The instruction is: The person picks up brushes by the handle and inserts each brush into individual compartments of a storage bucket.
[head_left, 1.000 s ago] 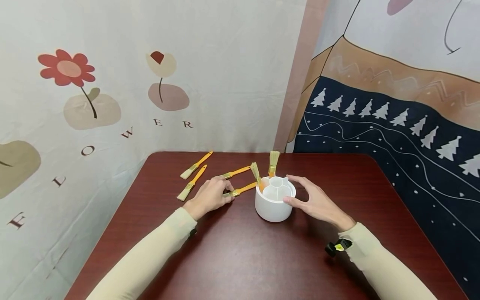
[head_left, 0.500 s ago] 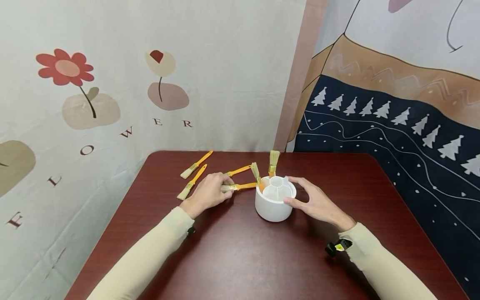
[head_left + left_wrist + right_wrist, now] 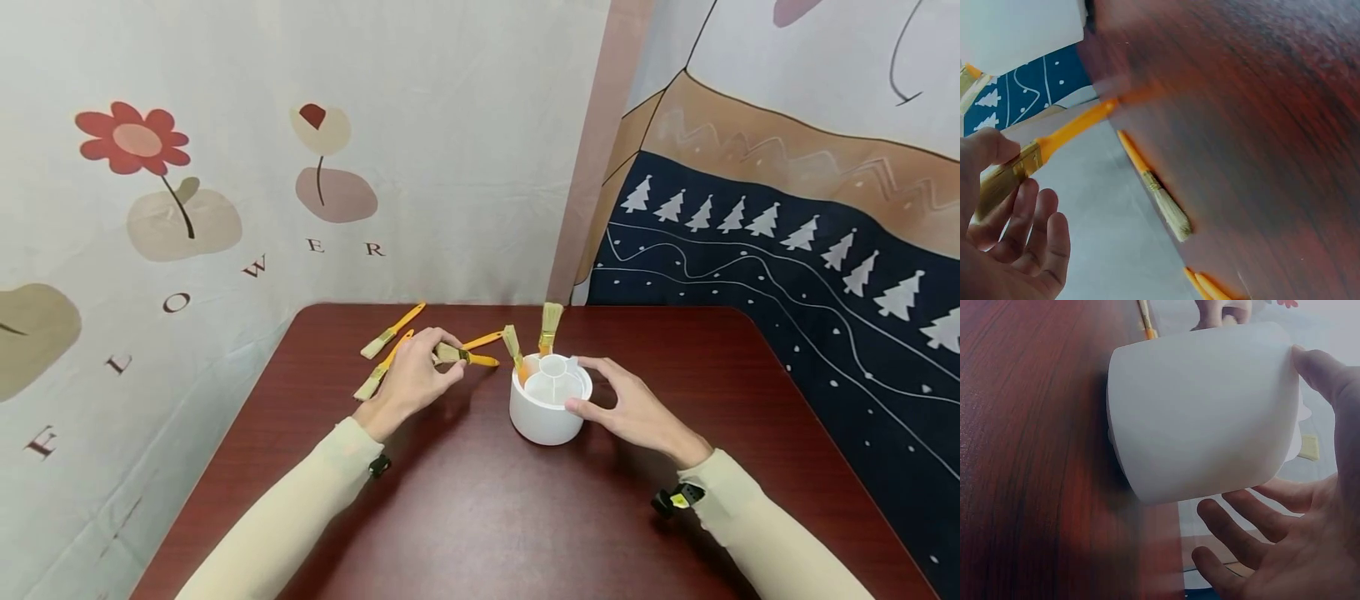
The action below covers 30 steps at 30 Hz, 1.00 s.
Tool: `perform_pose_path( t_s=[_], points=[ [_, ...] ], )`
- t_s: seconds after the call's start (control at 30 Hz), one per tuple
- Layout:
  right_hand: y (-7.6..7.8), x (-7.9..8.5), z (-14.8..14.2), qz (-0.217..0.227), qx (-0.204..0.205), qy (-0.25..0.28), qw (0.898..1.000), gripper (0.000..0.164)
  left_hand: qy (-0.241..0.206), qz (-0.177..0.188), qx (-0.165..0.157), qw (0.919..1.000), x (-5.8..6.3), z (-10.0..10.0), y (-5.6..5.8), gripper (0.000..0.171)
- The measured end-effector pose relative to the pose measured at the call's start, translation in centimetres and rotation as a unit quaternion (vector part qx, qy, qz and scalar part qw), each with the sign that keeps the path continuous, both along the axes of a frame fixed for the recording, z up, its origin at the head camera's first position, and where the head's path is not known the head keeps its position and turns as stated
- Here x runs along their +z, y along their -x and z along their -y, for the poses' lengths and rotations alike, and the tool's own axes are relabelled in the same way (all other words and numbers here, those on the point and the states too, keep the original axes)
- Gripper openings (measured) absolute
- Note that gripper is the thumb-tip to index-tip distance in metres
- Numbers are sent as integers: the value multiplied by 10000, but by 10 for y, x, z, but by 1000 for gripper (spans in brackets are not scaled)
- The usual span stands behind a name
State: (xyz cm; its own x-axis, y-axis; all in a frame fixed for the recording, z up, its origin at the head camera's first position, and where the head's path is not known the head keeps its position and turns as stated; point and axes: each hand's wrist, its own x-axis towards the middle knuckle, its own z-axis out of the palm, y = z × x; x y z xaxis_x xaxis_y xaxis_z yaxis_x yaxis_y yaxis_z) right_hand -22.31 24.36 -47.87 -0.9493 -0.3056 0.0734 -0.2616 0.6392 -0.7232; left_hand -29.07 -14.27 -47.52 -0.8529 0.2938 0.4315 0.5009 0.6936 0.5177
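Note:
My left hand point(image 3: 418, 373) pinches a paintbrush point(image 3: 1034, 157) at its bristle end and metal band, thumb on one side and fingers on the other. Its orange handle points away from the hand, toward the white container. My right hand point(image 3: 637, 408) holds the rim of that round white divided container point(image 3: 546, 421), thumb in front and fingers round the far side. Two brushes stand bristles up in the container: a tilted brush point(image 3: 512, 346) at its left and an upright brush point(image 3: 550, 329) at its back.
On the dark red wooden table point(image 3: 480, 517), a paintbrush point(image 3: 393, 330) lies at the back left. Another brush point(image 3: 371, 383) is partly behind the left hand. A third loose brush point(image 3: 1159, 197) lies behind the held one. A printed cloth point(image 3: 465, 150) hangs behind the table.
My left hand has taken hold of the nearest loose brush by its bristle end and lifted it, drawing it slightly back and left. The right hand stays on the container.

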Motion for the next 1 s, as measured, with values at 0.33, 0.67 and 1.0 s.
perform_pose_path(
  t_s=[0.33,0.67,1.0],
  points=[
    [-6,0,3,-199,-65,-203,9996,86,-500,-305,-65,9983,9,-1,-8,24],
    [-12,4,9,-305,-278,-362,9985,91,-678,-29,-130,9976,17,-5,-17,28],
    [-18,10,16,-264,-498,-476,9973,96,-1839,253,-610,9807,26,-13,-25,29]
  ],
)
